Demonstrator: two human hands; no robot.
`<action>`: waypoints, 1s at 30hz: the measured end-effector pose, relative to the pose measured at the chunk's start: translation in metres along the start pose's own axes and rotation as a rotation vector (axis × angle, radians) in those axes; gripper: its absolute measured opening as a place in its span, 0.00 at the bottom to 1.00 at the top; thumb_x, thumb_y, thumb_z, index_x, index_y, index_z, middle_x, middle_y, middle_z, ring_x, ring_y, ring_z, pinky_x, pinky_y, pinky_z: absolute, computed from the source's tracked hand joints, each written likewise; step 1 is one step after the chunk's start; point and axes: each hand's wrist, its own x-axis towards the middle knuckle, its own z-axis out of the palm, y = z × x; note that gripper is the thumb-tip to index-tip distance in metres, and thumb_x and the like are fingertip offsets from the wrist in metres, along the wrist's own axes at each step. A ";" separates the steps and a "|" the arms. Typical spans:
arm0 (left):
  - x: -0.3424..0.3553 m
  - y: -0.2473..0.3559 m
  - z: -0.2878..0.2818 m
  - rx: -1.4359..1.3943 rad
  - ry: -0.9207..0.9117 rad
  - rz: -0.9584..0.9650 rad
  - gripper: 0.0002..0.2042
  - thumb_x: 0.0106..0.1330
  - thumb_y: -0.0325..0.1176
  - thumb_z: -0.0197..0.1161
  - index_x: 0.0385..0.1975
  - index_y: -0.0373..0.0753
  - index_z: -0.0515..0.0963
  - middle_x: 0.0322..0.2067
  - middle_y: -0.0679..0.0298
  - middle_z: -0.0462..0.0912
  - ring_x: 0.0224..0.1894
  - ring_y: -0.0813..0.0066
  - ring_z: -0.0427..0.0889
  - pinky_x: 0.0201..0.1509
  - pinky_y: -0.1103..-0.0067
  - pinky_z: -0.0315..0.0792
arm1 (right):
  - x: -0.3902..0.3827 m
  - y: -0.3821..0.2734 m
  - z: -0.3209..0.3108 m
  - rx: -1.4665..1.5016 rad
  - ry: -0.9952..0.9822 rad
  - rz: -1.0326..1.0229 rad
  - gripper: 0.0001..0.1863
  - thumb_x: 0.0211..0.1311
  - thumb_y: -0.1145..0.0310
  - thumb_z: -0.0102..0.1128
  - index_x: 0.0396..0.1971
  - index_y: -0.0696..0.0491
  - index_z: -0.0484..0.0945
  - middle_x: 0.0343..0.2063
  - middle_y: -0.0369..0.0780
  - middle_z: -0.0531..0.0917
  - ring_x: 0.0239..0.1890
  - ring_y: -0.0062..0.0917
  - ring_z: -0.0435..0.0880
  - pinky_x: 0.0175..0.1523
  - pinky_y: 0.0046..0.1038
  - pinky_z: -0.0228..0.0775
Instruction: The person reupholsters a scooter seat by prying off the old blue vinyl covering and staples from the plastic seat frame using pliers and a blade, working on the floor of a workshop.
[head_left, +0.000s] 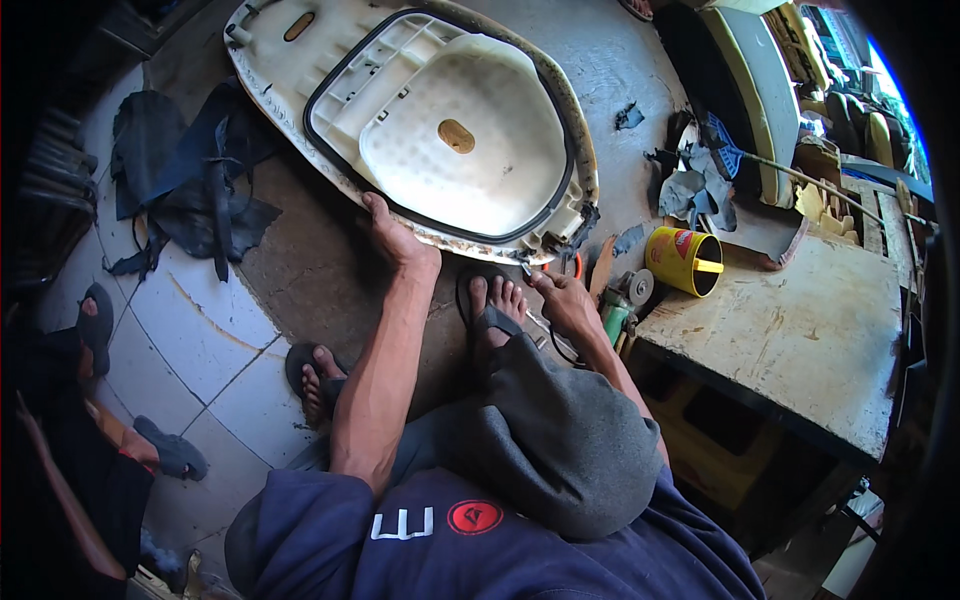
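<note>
A motorcycle seat base (400,150), off-white plastic with a black rubber seal round its middle, lies underside up before me. My left hand (402,243) is closed on its near rim, thumb on top and fingers hidden beneath. My right hand (568,308) is closed round a small tool whose metal tip (527,268) meets the near right rim; its kind is mostly hidden. Ragged dark scraps (575,228) cling to the rim's right end. Beside the right hand is something orange-red and curved (578,265).
A green angle grinder (620,305) and a yellow mug (684,262) stand at the right, by a wooden bench (790,340). Torn black covering (200,180) lies on the left floor. Grey scraps (697,188) and a blue-headed stick (725,148) lie back right. Another person's sandalled foot (170,448) is at left.
</note>
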 end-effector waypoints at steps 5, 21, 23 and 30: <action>0.012 -0.006 -0.011 0.004 0.009 -0.030 0.34 0.77 0.54 0.45 0.73 0.33 0.56 0.71 0.52 0.61 0.71 0.57 0.65 0.74 0.64 0.62 | 0.024 -0.025 -0.014 -0.371 -0.064 -0.004 0.30 0.72 0.45 0.53 0.43 0.61 0.84 0.37 0.58 0.86 0.42 0.49 0.87 0.43 0.43 0.75; 0.012 -0.006 -0.006 0.001 -0.079 -0.055 0.38 0.77 0.56 0.46 0.75 0.34 0.49 0.75 0.54 0.51 0.75 0.59 0.57 0.77 0.66 0.55 | -0.024 -0.013 -0.017 -0.774 0.248 -0.380 0.22 0.68 0.59 0.53 0.62 0.35 0.77 0.34 0.52 0.85 0.39 0.48 0.87 0.42 0.46 0.78; 0.011 -0.006 -0.001 0.012 -0.090 -0.044 0.39 0.76 0.57 0.46 0.76 0.34 0.47 0.76 0.54 0.48 0.76 0.60 0.54 0.78 0.67 0.53 | -0.024 -0.016 -0.024 -0.793 0.213 -0.386 0.23 0.67 0.60 0.53 0.63 0.35 0.75 0.33 0.52 0.85 0.37 0.48 0.87 0.40 0.47 0.78; 0.003 -0.001 0.021 -0.059 -0.068 -0.066 0.34 0.77 0.59 0.43 0.70 0.36 0.60 0.68 0.54 0.66 0.68 0.56 0.69 0.72 0.62 0.64 | -0.020 -0.039 -0.034 -0.997 0.145 -0.435 0.27 0.66 0.69 0.50 0.65 0.36 0.74 0.34 0.52 0.85 0.31 0.46 0.87 0.33 0.46 0.77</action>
